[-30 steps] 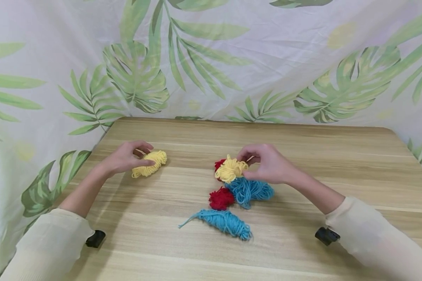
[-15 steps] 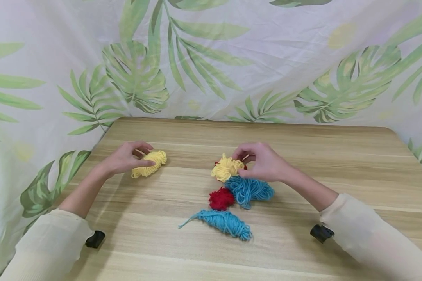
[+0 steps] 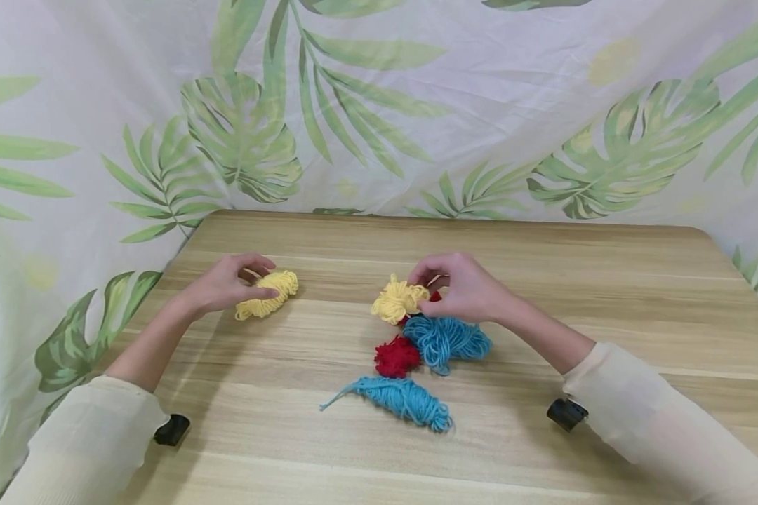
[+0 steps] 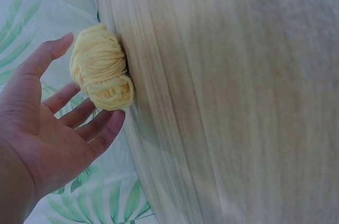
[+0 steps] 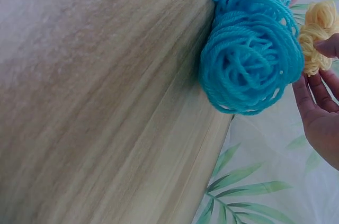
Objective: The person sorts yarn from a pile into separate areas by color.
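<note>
On the left of the table, a bundle of yellow yarn (image 3: 276,287) lies between the thumb and fingers of my left hand (image 3: 222,284). The left wrist view shows these fingers spread loosely around the yellow bundle (image 4: 100,65), with the thumb tip slightly off it. My right hand (image 3: 460,289) pinches a second bundle of yellow yarn (image 3: 394,300), held over the pile near the middle. Under and behind it, a red bundle (image 3: 436,297) is mostly hidden. A thick blue yarn bundle (image 3: 448,342) lies just below the right hand.
Beside the thick blue bundle lies a small red yarn bundle (image 3: 396,356). Nearer the front is a long blue yarn bundle (image 3: 407,401), its loose tail pointing left. The wooden table (image 3: 278,435) ends at the back against a leaf-print cloth (image 3: 379,105).
My right hand has carried its yellow yarn bundle a little to the left, and more of the red behind it shows on the right. The left hand has stayed in place.
</note>
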`<state>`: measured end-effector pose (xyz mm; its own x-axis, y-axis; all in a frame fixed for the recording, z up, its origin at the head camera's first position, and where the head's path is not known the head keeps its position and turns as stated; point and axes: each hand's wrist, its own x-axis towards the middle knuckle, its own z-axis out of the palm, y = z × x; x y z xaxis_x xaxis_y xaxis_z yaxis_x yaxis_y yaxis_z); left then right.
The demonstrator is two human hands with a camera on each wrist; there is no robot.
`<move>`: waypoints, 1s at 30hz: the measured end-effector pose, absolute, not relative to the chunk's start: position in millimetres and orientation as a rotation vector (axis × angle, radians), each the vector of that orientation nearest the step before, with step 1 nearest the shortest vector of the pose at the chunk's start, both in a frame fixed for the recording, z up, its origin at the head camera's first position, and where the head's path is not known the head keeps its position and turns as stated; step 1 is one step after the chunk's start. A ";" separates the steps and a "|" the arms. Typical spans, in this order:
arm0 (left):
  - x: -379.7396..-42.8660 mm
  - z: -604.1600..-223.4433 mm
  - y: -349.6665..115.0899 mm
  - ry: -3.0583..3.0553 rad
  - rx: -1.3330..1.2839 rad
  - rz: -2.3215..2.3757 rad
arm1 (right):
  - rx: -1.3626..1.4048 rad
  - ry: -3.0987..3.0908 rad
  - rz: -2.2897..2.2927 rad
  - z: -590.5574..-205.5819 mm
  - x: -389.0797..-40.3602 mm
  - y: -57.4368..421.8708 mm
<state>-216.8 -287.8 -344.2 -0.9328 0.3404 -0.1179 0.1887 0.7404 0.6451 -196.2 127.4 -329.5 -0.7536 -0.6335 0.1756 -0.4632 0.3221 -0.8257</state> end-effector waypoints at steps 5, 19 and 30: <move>-217.9 -344.8 -288.2 2.712 0.421 0.972 | -1.003 2.390 -1.421 -329.1 -198.3 124.8; -217.2 -348.2 -292.7 2.709 0.407 0.959 | -1.019 2.385 -1.390 -330.7 -203.8 121.5; -215.9 -346.7 -290.5 2.711 0.385 0.957 | -1.033 2.387 -1.382 -329.0 -205.2 118.3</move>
